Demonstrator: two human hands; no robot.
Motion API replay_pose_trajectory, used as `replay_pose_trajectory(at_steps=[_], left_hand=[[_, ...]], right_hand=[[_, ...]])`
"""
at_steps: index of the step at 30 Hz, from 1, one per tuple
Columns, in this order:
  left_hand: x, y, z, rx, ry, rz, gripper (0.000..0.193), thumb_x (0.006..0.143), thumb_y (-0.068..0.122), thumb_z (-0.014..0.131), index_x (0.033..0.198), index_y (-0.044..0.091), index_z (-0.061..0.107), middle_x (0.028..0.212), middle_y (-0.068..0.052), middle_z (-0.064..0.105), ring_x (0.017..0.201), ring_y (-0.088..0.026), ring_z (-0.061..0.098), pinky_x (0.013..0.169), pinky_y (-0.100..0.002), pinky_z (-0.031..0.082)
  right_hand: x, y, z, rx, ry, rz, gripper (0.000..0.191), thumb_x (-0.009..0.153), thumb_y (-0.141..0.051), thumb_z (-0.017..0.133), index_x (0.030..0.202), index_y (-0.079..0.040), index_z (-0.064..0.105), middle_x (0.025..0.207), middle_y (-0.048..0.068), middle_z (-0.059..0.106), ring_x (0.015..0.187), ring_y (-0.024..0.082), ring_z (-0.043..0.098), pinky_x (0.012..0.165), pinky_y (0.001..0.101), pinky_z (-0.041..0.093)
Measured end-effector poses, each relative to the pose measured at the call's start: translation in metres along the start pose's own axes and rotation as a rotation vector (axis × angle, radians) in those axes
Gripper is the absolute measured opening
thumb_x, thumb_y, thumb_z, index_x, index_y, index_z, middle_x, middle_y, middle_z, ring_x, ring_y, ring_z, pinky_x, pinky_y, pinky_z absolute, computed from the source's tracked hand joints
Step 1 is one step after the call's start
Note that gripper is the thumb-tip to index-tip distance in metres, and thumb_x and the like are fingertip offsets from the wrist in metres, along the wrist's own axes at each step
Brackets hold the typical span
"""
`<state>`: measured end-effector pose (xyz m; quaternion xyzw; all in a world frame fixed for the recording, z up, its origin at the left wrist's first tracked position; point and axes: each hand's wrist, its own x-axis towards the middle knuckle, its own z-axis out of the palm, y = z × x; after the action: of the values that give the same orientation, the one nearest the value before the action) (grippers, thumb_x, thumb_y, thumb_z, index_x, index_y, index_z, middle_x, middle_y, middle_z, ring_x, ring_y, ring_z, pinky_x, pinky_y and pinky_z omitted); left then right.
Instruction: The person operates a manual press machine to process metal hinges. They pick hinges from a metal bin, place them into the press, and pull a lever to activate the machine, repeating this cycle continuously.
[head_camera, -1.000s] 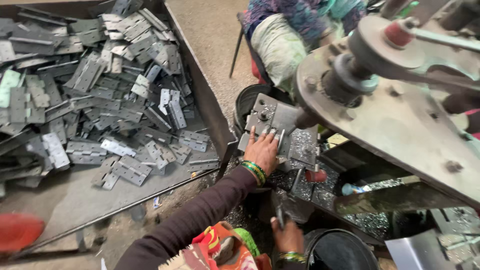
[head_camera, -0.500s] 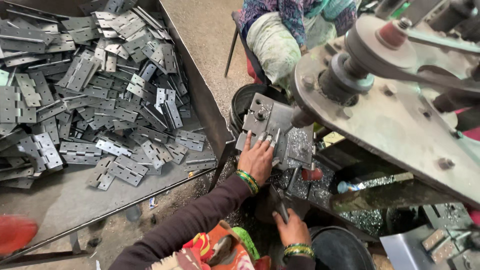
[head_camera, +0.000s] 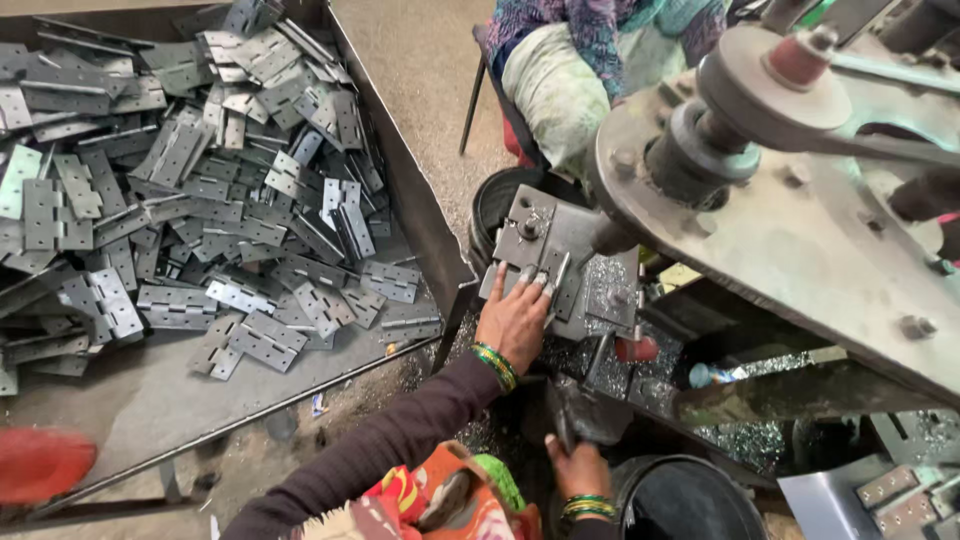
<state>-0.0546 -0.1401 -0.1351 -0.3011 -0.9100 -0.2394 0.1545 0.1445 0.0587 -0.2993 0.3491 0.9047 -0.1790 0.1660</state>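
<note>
Machine (head_camera: 800, 230) across the right half: grey cast-metal body, large, with round pulley (head_camera: 775, 85) and belt at far right top. Metal tray (head_camera: 400, 170) filling the left half, sloped dark walls, heaped with grey steel hinges (head_camera: 200, 200), flat leaves with screw holes, lying every way, thickest at far left, thinner toward the near edge. Dusty concrete floor (head_camera: 420, 70) between tray and machine, running to the far side. Seated person (head_camera: 580, 70) at far centre, patterned clothing and pale cloth over the lap, hands out of view. Black bucket (head_camera: 495, 205) just left of the machine table, under the far person's knees; second dark bucket (head_camera: 680, 500) at near right. Steel work table (head_camera: 560, 260) of the machine at centre, small square plate with bolts, dusted with metal shavings (head_camera: 760, 440) spreading near and right. Left hand (head_camera: 515, 315) flat on the near left edge of that plate, fingers spread slightly apart and pressed down on a hinge piece (head_camera: 545, 280), not curled around it; green bangles at the wrist, dark brown sleeve. Right hand (head_camera: 578, 465) low at near centre, fingers wrapped around a dark metal lever (head_camera: 585, 410) rising toward the table; green bangles there too. Small red knob (head_camera: 637, 348) just right of the left hand, near the table's near edge.
</note>
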Motion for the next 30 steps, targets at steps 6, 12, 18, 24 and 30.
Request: replay_pose_trajectory(at_steps=[6,12,18,24,30], left_hand=[[0.003,0.004,0.000,0.015,-0.067,-0.024,0.034,0.087,0.011,0.060,0.120,0.003,0.063,0.125,-0.011,0.063,0.132,-0.029,0.054,0.126,-0.059,0.017],[-0.001,-0.005,-0.002,0.002,0.073,0.028,0.048,0.084,0.010,0.061,0.130,0.002,0.062,0.132,-0.013,0.064,0.133,-0.030,0.054,0.124,-0.056,0.017],[0.006,-0.002,-0.005,0.019,0.004,-0.024,0.034,0.084,0.008,0.057,0.117,0.005,0.067,0.122,-0.009,0.067,0.134,-0.031,0.054,0.122,-0.069,0.000],[0.025,0.004,0.006,0.089,-0.049,-0.040,0.024,0.087,0.012,0.058,0.108,0.006,0.069,0.115,-0.009,0.068,0.138,-0.032,0.051,0.122,-0.070,-0.006],[0.030,-0.002,0.015,0.078,-0.017,-0.030,0.024,0.091,0.015,0.057,0.110,0.006,0.068,0.123,-0.010,0.067,0.139,-0.031,0.048,0.124,-0.069,-0.006]], right_hand=[[-0.010,-0.011,-0.002,0.002,0.127,0.058,0.075,0.079,-0.072,0.067,0.101,0.000,0.070,0.095,0.031,0.072,0.098,0.050,0.068,0.087,0.0565,0.054],[0.003,-0.013,0.041,0.091,0.040,0.054,0.081,0.083,-0.076,0.058,0.101,0.002,0.069,0.095,0.029,0.072,0.093,0.047,0.072,0.083,0.0550,0.056],[-0.003,-0.014,-0.009,0.008,0.033,-0.050,0.082,0.081,-0.077,0.062,0.096,0.003,0.073,0.096,0.030,0.072,0.098,0.047,0.070,0.087,0.0519,0.056],[-0.013,-0.011,-0.025,0.019,0.087,-0.072,0.076,0.085,-0.072,0.060,0.099,0.002,0.071,0.096,0.030,0.071,0.094,0.047,0.071,0.084,0.0525,0.057],[-0.002,-0.004,0.048,-0.139,0.300,-0.181,0.073,0.089,-0.070,0.056,0.100,0.001,0.069,0.095,0.028,0.072,0.090,0.045,0.073,0.081,0.0512,0.059]])
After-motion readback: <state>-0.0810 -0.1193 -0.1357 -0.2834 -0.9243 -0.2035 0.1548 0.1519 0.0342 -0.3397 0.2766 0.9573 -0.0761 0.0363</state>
